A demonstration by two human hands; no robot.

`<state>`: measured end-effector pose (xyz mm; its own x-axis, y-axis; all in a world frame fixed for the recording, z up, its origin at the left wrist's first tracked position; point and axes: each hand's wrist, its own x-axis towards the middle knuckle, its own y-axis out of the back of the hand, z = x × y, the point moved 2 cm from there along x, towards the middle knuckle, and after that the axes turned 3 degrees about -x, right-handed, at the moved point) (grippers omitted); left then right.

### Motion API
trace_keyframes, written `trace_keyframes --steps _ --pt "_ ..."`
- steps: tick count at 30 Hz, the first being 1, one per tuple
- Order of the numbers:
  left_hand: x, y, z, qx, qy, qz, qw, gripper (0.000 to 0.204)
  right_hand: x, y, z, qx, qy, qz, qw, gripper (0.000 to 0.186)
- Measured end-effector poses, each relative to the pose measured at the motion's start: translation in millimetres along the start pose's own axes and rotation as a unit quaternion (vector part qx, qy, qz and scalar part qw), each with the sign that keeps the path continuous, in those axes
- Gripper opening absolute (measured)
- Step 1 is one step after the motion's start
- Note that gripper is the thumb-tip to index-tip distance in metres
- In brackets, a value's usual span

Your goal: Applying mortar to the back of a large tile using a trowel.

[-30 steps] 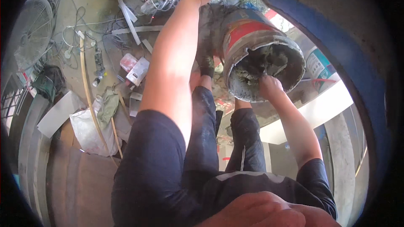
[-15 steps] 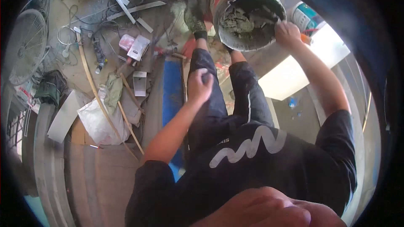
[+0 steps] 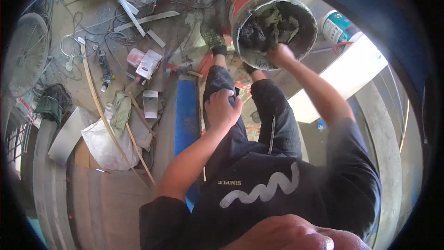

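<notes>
Cluttered floor (image 3: 92,7), left hand (image 3: 223,109) spread on knee (image 3: 216,79), right hand (image 3: 280,56) curled at mouth of bucket (image 3: 242,8) — its grip unclear

So the bucket (image 3: 245,1) sits far and a bit right, red band on the outside, rim all crusted grey, tipped with its mouth toward the near side. Thick, lumpy grey mix (image 3: 290,25) inside, smeared up the walls too.
</notes>
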<state>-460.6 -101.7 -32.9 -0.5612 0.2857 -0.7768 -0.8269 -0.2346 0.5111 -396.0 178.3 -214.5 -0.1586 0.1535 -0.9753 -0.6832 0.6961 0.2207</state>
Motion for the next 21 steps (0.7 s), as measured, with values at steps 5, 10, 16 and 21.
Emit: trace_keyframes --steps 5,10,16,21 --pt "4.1 -17.8 32.4 0.0 0.001 -0.021 1.0 0.029 59.7 -47.4 23.2 -0.036 0.211 0.099 0.972 0.023" --pt "-21.4 -41.8 14.3 0.039 0.038 -0.024 0.998 0.028 18.5 -17.9 -19.4 0.287 0.051 0.199 0.936 0.032" --pt "-34.2 -69.7 19.0 0.069 0.041 -0.029 0.996 0.029 -25.9 1.1 21.0 0.288 0.013 0.337 0.896 0.034" --pt "-41.0 -73.3 25.8 0.114 0.048 -0.02 0.992 0.03 -93.5 7.5 58.5 0.34 0.085 0.313 0.883 0.032"
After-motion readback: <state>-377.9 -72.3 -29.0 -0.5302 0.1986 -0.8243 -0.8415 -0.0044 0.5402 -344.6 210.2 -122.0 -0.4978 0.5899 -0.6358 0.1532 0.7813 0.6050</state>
